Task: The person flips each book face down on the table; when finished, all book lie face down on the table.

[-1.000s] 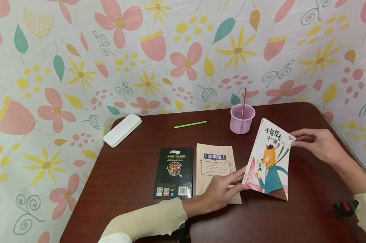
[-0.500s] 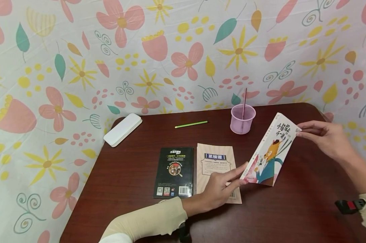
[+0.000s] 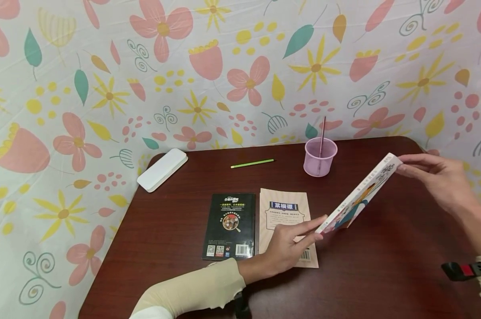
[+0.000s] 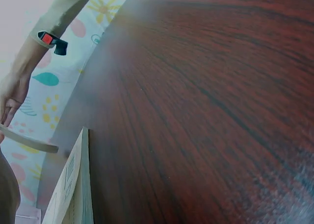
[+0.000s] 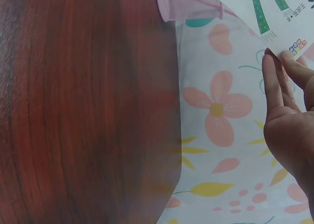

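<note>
Both hands hold a white picture book point(image 3: 356, 197) above the right part of the table. It is tilted so that its spine faces the head camera and the cat cover shows only as a narrow strip. My left hand point(image 3: 286, 248) pinches the lower end of the spine between thumb and fingers. At the far upper corner, my right hand point(image 3: 443, 177) pinches the cover, also seen in the right wrist view as a hand point(image 5: 289, 106) on the book's corner point(image 5: 284, 18). Below my left hand lies a beige book point(image 3: 284, 221), partly covered by it. Beside that is a black book point(image 3: 229, 226).
A pink mesh cup point(image 3: 320, 159) holding a thin stick point(image 3: 322, 133) stands at the back. Near the back edge lies a green pencil point(image 3: 253, 163). A white case point(image 3: 162, 170) sits at the back left of the brown table point(image 3: 176, 226), against a flowered cloth point(image 3: 240, 84).
The picture book has turned from its front cover toward its spine. My right hand has moved right and slightly up with the corner, while my left hand has stayed nearly in place.
</note>
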The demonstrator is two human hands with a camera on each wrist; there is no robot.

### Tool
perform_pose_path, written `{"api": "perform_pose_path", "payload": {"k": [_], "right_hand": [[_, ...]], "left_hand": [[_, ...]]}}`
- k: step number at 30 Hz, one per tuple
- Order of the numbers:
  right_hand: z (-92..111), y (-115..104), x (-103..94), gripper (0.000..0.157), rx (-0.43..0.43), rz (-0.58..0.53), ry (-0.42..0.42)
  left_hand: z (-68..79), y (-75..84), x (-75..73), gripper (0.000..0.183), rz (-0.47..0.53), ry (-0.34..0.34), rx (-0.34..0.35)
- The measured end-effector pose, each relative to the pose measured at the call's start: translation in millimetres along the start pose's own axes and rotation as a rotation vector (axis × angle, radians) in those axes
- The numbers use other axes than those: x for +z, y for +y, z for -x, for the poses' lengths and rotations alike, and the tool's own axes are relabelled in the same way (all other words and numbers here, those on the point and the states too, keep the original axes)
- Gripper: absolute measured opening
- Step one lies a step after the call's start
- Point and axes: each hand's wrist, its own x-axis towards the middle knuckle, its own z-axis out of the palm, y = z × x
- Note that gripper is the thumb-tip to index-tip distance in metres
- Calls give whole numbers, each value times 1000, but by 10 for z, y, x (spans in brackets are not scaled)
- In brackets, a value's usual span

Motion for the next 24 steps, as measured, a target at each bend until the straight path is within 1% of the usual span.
{"api": "perform_pose_path", "payload": {"k": [3,5,9,10,14,16,18,21,24], "right_hand": [[-8,-26,2,28,23,-227,-22],[-7,-44,1,32,28,-269,-35],[-4,-80,-1,36,36,-286,-56],[-5,-87,-4,37,33,-316,-65],[-25,-108,-10,35,54,-631,-115],[-30,-116,-12,34,63,-707,-124],[-23,-122,-11,34,76,-716,-112],[-12,-131,-18,35,115,-699,-96],[-6,-137,-38,38,163,-703,-105]], "left_hand": [[-10,0,4,43,1,11,2],[-19,5,5,41,1,18,7],[-40,21,6,38,24,31,16],[-45,24,5,38,28,34,19],[-68,32,5,37,38,44,30],[-76,33,5,36,39,46,32],[-77,29,6,35,37,46,34],[-74,20,10,33,22,43,32],[-75,14,11,32,-7,39,37]]}}
